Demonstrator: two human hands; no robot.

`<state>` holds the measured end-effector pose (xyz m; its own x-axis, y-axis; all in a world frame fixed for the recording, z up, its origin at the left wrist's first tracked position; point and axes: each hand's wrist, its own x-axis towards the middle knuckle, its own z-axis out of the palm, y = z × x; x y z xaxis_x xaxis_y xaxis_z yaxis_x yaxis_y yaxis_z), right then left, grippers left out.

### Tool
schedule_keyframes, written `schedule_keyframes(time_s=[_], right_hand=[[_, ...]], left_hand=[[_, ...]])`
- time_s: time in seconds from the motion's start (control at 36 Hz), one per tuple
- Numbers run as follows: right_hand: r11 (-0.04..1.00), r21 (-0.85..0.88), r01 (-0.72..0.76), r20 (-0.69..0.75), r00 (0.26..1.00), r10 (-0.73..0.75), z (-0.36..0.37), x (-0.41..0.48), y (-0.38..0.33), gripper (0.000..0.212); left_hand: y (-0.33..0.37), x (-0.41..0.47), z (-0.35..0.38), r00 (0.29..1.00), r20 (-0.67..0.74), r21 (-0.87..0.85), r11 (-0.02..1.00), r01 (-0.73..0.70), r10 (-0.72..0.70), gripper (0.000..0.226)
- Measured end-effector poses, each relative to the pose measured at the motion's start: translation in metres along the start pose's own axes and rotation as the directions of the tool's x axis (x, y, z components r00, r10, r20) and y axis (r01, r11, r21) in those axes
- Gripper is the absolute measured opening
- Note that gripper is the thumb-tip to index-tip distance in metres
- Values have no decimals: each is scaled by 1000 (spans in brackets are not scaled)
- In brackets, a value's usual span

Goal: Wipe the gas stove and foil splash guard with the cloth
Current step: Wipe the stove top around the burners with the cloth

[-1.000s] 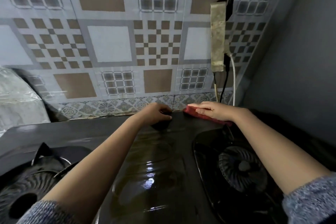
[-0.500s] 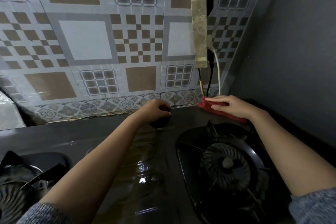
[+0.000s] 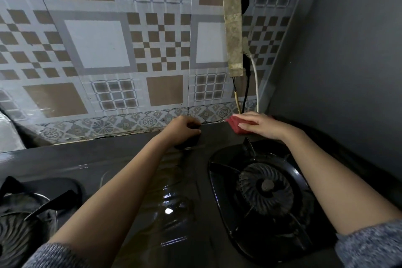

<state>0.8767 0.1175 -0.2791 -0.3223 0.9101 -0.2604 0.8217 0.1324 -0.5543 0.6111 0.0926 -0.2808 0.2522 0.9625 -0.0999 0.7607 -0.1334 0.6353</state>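
Note:
The black gas stove (image 3: 134, 159) fills the lower half of the view, its glossy top wet in the middle. My right hand (image 3: 260, 125) lies flat on a folded red cloth (image 3: 236, 125) and presses it onto the stove's back right corner, behind the right burner (image 3: 266, 189). My left hand (image 3: 181, 129) rests curled on the stove's back edge near the middle, fingers closed with nothing visible in them. A strip of the foil splash guard (image 3: 8, 135) shows at the far left edge.
A patterned tile wall (image 3: 97, 43) stands right behind the stove. A grimy power strip (image 3: 233, 32) hangs on it with cables (image 3: 256, 85) dropping behind my right hand. A grey side wall (image 3: 348, 61) closes the right. The left burner (image 3: 19, 222) sits at lower left.
My right hand has slid the red cloth rightward along the stove's back edge toward the corner. The view has shifted right. My left hand has stayed on the back edge.

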Motion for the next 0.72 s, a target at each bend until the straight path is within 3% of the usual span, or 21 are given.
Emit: schedule_keyframes(time_s=[0.08,0.19,0.31,0.36,0.42,0.56,0.72], right_hand=[[993,82,83,74,993,-89,-1,-9,-4,45],[990,114,81,157,983,-99,-11,-18,-8,43],[999,29,33,-23,999,-33,-12,-21,-7,43],[999,26,-33,-145,989,36,-8,-23,-4,56],[991,36,-129,-168,977,133,-3,-24,-3,71],[955,-154,-255,-65,967,248,7,-20,-7,71],[954,-136,-269,77,957,281,-3,-20,-15,67]], left_hand=[[0,1,0,1000,5,-11,1000,2,-2,36],[1,2,1,1000,7,-6,1000,9,-9,35],[1,-1,2,1000,6,17,1000,15,-15,37],[-1,-2,1,1000,6,19,1000,16,-16,38],[-2,-5,0,1000,10,14,1000,17,-17,39],[-7,-13,-3,1000,9,31,999,15,-15,39],[-21,-22,-8,998,-25,60,996,62,-61,41]])
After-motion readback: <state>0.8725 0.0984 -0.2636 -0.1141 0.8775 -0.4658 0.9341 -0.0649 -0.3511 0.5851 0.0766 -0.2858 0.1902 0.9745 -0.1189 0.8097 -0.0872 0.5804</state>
